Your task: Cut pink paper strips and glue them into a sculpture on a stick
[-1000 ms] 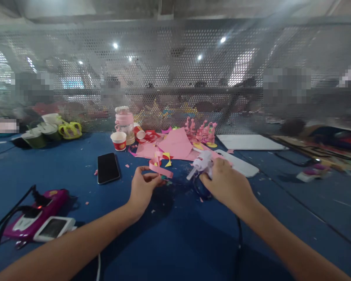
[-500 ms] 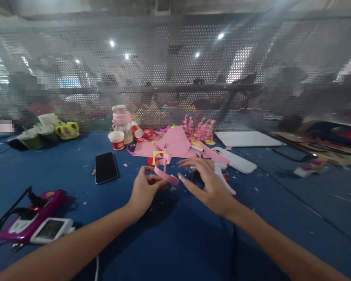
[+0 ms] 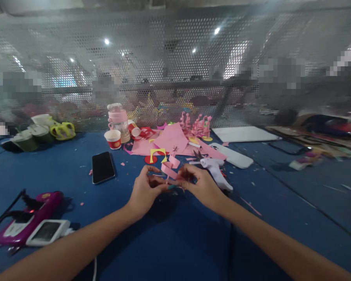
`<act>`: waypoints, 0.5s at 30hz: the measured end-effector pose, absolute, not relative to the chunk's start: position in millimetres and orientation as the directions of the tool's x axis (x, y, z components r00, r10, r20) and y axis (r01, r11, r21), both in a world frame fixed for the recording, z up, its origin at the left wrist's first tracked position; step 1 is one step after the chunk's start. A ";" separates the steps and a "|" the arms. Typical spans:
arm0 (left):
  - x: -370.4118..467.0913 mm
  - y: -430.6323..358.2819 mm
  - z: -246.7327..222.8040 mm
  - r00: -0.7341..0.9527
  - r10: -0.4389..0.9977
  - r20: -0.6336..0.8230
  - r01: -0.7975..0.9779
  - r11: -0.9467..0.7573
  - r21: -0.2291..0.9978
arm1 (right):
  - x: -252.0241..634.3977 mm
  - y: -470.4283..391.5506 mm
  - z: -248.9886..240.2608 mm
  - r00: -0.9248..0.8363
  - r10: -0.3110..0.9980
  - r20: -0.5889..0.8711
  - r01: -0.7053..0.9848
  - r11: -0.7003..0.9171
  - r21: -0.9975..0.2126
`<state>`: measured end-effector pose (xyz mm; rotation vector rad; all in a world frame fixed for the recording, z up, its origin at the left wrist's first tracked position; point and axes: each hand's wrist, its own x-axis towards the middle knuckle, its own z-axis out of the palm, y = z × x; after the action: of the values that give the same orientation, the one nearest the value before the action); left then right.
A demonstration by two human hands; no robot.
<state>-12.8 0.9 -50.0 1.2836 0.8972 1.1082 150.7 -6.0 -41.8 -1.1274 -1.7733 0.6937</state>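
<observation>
A curled pink paper strip (image 3: 170,170) loops between my two hands, over the front of the blue table. My left hand (image 3: 144,191) pinches its lower end with thumb and fingers. On the other side, my right hand (image 3: 200,185) has thumb and fingertips closed on the strip's right end. Just beyond my right hand lies a white hot glue gun (image 3: 218,173), its grip toward me. Sheets of pink paper (image 3: 172,138), a yellow paper cutout (image 3: 158,151) and a red paper disc (image 3: 150,159) lie past my fingers.
A black phone (image 3: 103,168) lies left, with a purple power strip (image 3: 32,216) and white device nearer me. Behind stand a paper cup (image 3: 113,139), a pink-topped bottle (image 3: 118,121) and pink paper figures (image 3: 199,125). A white phone (image 3: 232,155) lies right; a perforated screen rises behind.
My right hand has closed its spread fingers onto the pink strip and moved slightly left. The strip has turned in my left hand. The view has shifted a little.
</observation>
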 end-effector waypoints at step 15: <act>-12.6 -0.3 -47.7 0.261 0.963 0.068 -0.085 -0.047 0.995 | 153.4 -8.3 -42.3 -0.131 0.845 0.519 0.421 0.521 -0.743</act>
<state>-12.6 -0.3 -47.7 1.3080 0.9271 1.0868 153.4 -8.3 -42.3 -1.0658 -1.7490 0.5239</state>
